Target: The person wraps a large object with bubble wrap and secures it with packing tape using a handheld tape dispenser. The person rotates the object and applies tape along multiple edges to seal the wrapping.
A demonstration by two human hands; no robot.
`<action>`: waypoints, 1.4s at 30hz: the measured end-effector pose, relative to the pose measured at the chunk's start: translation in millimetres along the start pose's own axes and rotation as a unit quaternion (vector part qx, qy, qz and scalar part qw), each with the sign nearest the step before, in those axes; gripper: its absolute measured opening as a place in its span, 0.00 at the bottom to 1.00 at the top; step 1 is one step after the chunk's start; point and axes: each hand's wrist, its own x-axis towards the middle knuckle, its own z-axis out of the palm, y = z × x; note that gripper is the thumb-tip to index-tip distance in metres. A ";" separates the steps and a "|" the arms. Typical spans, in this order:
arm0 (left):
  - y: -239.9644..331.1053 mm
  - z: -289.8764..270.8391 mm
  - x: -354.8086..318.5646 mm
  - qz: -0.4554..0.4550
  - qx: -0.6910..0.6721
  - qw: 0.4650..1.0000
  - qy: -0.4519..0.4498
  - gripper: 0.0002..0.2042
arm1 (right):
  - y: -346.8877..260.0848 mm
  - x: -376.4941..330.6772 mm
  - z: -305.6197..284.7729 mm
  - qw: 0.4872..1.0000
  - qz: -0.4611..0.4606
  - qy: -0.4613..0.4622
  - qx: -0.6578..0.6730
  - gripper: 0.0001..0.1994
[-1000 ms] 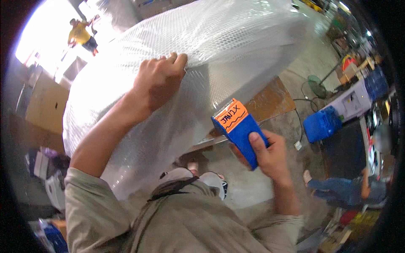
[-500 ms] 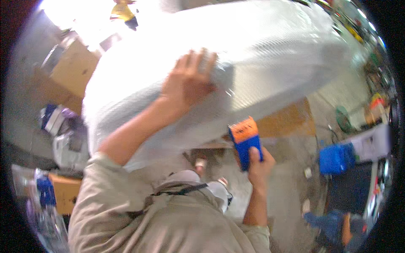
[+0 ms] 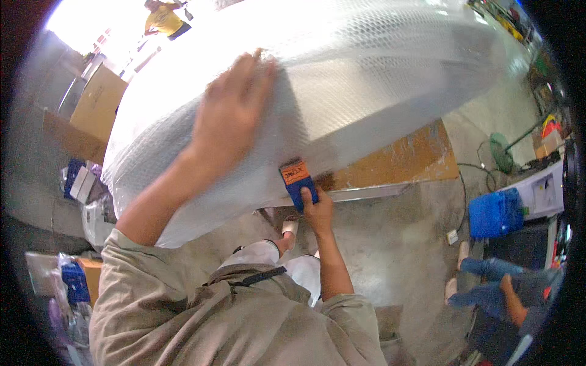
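Observation:
A large bulky object wrapped in bubble wrap (image 3: pixel 360 79) fills the upper middle. My left hand (image 3: pixel 229 116) rests on its near left side, slightly blurred, fingers stretched out and holding nothing. My right hand (image 3: pixel 318 210) grips a flat hand tool (image 3: pixel 298 180) with a blue body, an orange band and a dark far end. Its exact kind is not clear. The tool's far end meets the lower edge of the wrap, and whether they touch I cannot tell.
The wrapped object lies over a worn brown board (image 3: pixel 403 160). Cardboard boxes (image 3: pixel 97 100) stand at left. On the right are a blue bin (image 3: pixel 495 215), a green fan-like object (image 3: pixel 502 152) and a seated person (image 3: pixel 494 287). Another person in yellow (image 3: pixel 163 19) stands far off.
My left hand has slid left along the wrap. My right hand has brought the blue-and-orange tool left and a little up, to the wrap's lower edge.

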 end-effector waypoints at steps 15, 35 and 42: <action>115.0 163.0 -149.8 0.478 0.196 0.837 -0.179 0.35 | 69.4 -51.8 -53.7 0.922 0.118 -0.175 -0.325 0.32; -105.2 -82.8 -131.5 -0.164 -0.785 0.492 -0.339 0.19 | -220.2 -119.1 23.7 0.964 -0.252 0.002 -0.086 0.24; -219.1 -59.2 -84.1 -0.078 -0.777 0.608 -0.145 0.14 | -333.7 -95.5 83.3 0.982 -0.148 0.034 -0.113 0.23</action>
